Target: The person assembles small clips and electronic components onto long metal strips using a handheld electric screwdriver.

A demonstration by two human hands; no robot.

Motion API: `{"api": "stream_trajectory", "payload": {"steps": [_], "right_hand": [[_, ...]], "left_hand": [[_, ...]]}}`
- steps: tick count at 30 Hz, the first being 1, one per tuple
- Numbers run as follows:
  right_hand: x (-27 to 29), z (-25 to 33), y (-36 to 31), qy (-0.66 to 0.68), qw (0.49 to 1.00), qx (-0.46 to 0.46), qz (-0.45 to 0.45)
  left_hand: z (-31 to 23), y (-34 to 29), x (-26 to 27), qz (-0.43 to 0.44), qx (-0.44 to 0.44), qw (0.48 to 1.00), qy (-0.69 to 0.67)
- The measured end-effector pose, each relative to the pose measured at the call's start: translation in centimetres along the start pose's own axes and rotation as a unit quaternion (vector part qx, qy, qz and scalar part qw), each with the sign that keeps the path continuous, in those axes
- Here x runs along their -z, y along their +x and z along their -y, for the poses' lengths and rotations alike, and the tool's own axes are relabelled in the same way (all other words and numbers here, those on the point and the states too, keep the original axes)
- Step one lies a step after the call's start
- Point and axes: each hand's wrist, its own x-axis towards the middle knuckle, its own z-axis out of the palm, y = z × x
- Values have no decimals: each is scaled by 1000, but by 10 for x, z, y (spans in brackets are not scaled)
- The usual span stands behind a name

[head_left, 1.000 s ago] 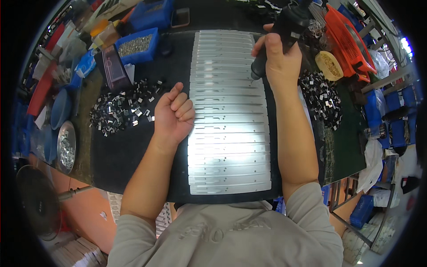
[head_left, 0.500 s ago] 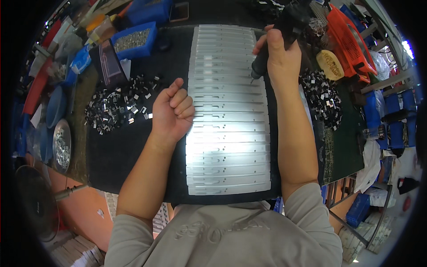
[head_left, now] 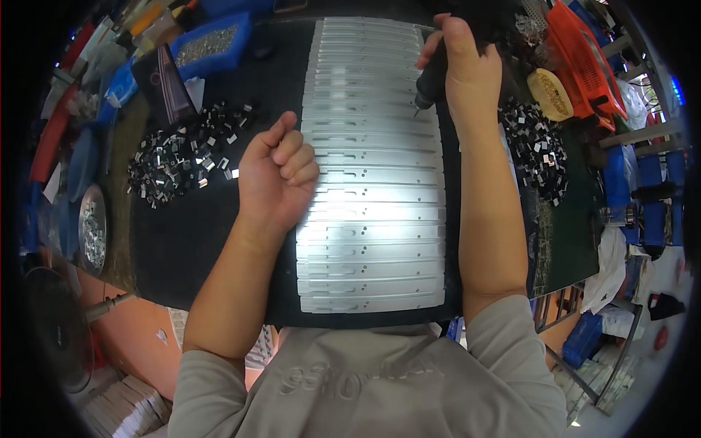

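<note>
A row of silvery metal strips point(head_left: 394, 193), lying side by side, runs away from me down the middle of the dark table. Small holes and slots mark their surfaces. My right hand point(head_left: 473, 80) is wrapped round a black electric screwdriver point(head_left: 434, 79) over the strips' far right side. Its thin bit points down; whether the tip touches metal cannot be made out. My left hand point(head_left: 277, 175) is closed at the strips' left edge, fingers curled and thumb raised; anything inside the fist is hidden.
Piles of small black-and-silver clips lie left point(head_left: 179, 160) and right point(head_left: 537, 150) of the strips. Beyond the left pile are a propped phone point(head_left: 162, 86) and a blue bin point(head_left: 210, 51) of small metal parts. A yellow tub point(head_left: 549, 95) and orange basket point(head_left: 584, 62) stand at right.
The whole view has shifted slightly, so the table sits higher in the picture. Both hands keep their grips, with the screwdriver still over the strips' right side.
</note>
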Motion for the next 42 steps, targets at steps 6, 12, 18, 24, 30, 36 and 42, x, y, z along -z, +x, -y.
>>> {"api": "stream_trajectory", "payload": {"steps": [6, 12, 18, 24, 30, 36, 42], "right_hand": [[7, 5, -2, -22, 999, -19, 20], [11, 50, -9, 185, 982, 2, -27], [-37, 91, -57, 243, 963, -72, 87], [-36, 88, -61, 211, 970, -81, 84], [-18, 95, -49, 307, 950, -52, 30], [-14, 97, -45, 346, 938, -18, 17], [-16, 96, -55, 274, 959, 12, 76]], "left_hand": [[12, -9, -12, 14, -13, 999, 28], [29, -12, -20, -59, 49, 995, 66], [36, -22, -25, 1, 119, 989, 90], [39, -18, -14, 43, 137, 984, 110], [38, -23, -22, 8, 119, 978, 173], [38, -18, -16, -2, 95, 980, 174], [39, -17, -17, -36, 76, 979, 183]]}}
